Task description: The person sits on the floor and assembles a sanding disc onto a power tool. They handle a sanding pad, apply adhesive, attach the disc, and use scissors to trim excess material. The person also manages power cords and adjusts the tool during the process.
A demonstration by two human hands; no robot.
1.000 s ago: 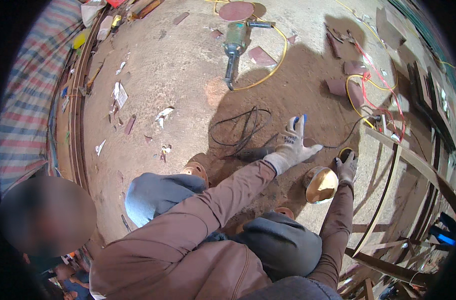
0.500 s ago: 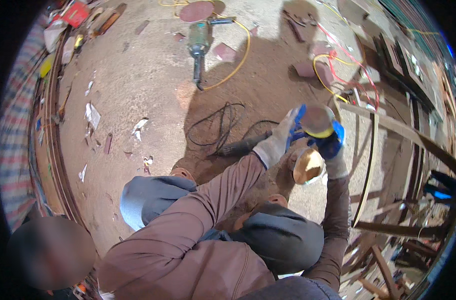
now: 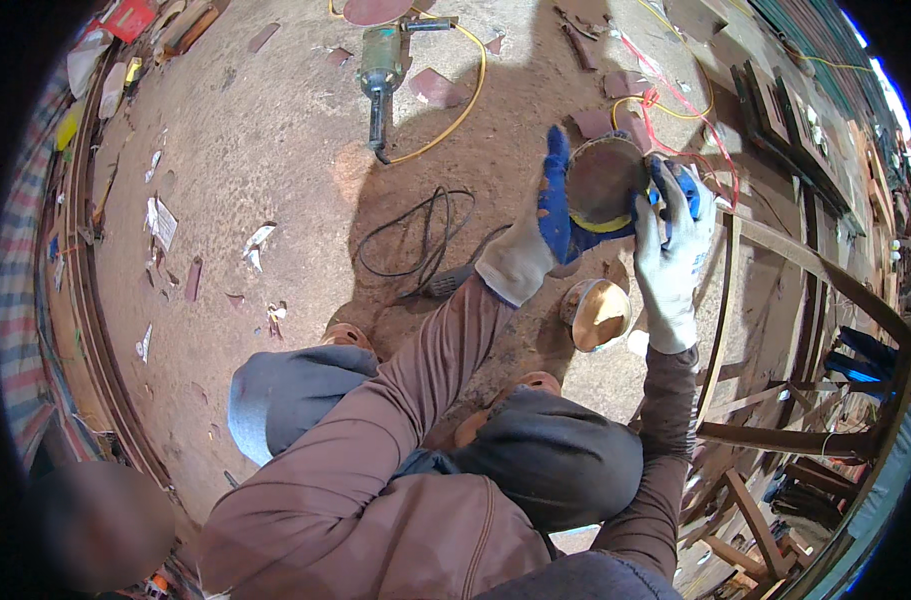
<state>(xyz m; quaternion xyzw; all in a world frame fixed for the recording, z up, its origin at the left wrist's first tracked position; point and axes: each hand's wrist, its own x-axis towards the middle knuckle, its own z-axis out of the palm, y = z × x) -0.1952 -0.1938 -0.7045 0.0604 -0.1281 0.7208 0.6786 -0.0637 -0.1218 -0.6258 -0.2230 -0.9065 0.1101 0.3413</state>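
My gloved left hand [image 3: 553, 215] grips a round, dark brown disc [image 3: 605, 178] with a yellow edge, its thumb along the left side and its fingers underneath. I cannot tell whether this is a lid or a sanding disc. My gloved right hand [image 3: 670, 245] curls its fingers at the disc's right edge, the pale back of the glove facing up. Below the disc, a small round tub [image 3: 595, 316] with a tan top sits on the ground near my right foot. A dark cylindrical tool [image 3: 447, 282] lies partly behind my left forearm.
A green angle grinder [image 3: 380, 75] with a reddish disc [image 3: 377, 10] and yellow cord lies ahead. A black cable [image 3: 415, 245] loops nearby. Red sandpaper pieces [image 3: 437, 88] are scattered. At right stands a wooden frame [image 3: 727, 320]; a person's blurred head is lower left.
My right hand has turned so the glove's back shows, its fingers now at the disc's right edge. The disc has moved up-left and tilted to show more of its face. The view has shifted slightly.
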